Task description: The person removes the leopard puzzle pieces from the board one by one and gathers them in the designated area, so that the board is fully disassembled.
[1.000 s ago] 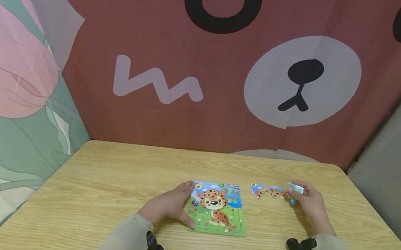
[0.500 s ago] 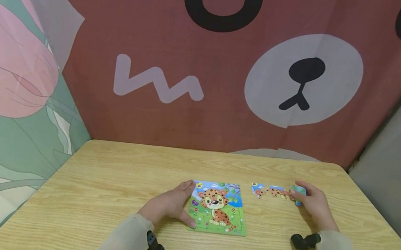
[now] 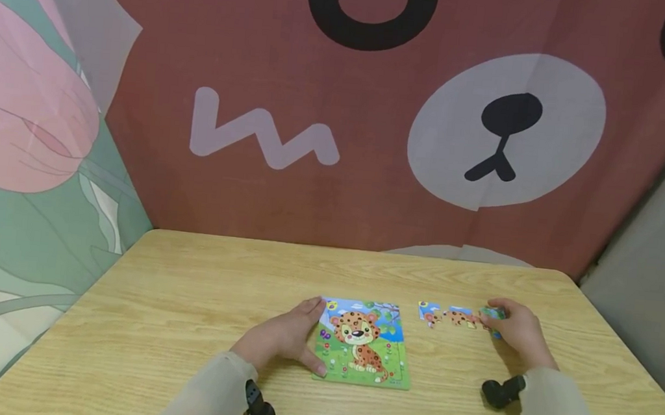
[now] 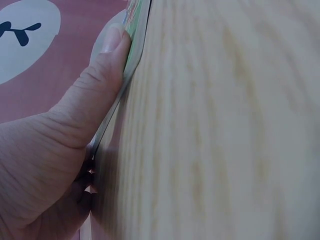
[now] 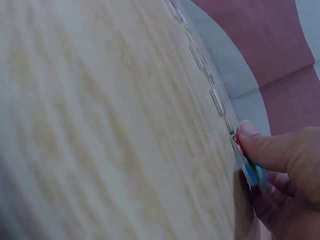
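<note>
A square jigsaw puzzle board (image 3: 359,343) with a spotted leopard cub on grass lies on the table. My left hand (image 3: 281,337) spans its left side, the thumb (image 4: 107,57) over the near corner and the fingers at the far one. To the right of the board, my right hand (image 3: 525,330) pinches a blue-green puzzle piece (image 3: 493,312) between thumb and fingers. This piece is low over the table, at the right end of a row of loose pieces (image 3: 460,318). In the right wrist view the held piece (image 5: 254,172) is partly covered by the fingers.
Another piece with a yellow patch (image 3: 427,308) forms the row's left end. Everything lies on a light wooden table (image 3: 184,300). Behind its far edge hangs a brown cloth (image 3: 361,210) with a bear face. Black wrist cameras (image 3: 260,410) are strapped to both wrists.
My right hand has turned its piece from a tilted, shiny angle to a flatter one and lowered it toward the row's right end. The left hand stays on the board.
</note>
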The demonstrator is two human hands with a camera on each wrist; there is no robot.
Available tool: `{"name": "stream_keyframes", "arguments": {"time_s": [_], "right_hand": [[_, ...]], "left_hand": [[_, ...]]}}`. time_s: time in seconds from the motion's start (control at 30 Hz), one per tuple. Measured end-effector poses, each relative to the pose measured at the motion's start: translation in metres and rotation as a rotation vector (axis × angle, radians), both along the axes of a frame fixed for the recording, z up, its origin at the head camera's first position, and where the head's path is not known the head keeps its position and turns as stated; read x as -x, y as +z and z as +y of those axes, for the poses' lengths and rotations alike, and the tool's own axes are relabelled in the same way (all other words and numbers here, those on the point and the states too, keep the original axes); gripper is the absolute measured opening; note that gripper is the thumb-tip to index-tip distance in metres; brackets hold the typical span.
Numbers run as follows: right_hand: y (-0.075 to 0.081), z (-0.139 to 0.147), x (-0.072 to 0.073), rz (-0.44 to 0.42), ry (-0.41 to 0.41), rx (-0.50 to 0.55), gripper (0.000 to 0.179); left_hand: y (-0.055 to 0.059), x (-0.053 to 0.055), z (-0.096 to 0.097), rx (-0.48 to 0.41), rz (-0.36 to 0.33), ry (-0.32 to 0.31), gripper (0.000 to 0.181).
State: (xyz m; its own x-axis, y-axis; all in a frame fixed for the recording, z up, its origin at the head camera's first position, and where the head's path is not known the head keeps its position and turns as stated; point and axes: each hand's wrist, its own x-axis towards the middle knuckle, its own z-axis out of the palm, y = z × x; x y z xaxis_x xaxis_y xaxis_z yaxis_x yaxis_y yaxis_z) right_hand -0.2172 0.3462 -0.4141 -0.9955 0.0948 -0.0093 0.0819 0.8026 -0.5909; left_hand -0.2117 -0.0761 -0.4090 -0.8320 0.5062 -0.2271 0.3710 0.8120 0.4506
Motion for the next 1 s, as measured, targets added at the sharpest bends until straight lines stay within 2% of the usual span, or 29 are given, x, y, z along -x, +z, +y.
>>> {"name": "stream_keyframes", "arguments": {"time_s": [0.2, 0.33, 0.6, 1.0], "right_hand": [[0.003, 0.001, 0.001, 0.033, 0.023, -0.041, 0.049], [0.001, 0.002, 0.0, 0.054, 0.019, -0.041, 0.049], [-0.002, 0.002, -0.007, 0.055, -0.077, 0.014, 0.056], [0.016, -0.011, -0.014, 0.042, -0.083, 0.125, 0.07]], "left_hand": [[0.003, 0.0, 0.0, -0.003, -0.005, 0.0, 0.129], [0.002, 0.0, 0.0, -0.004, -0.009, 0.001, 0.129], [0.002, -0.001, 0.001, 0.003, -0.005, 0.002, 0.129], [0.004, -0.003, 0.001, 0.004, -0.012, 0.005, 0.128]]}}
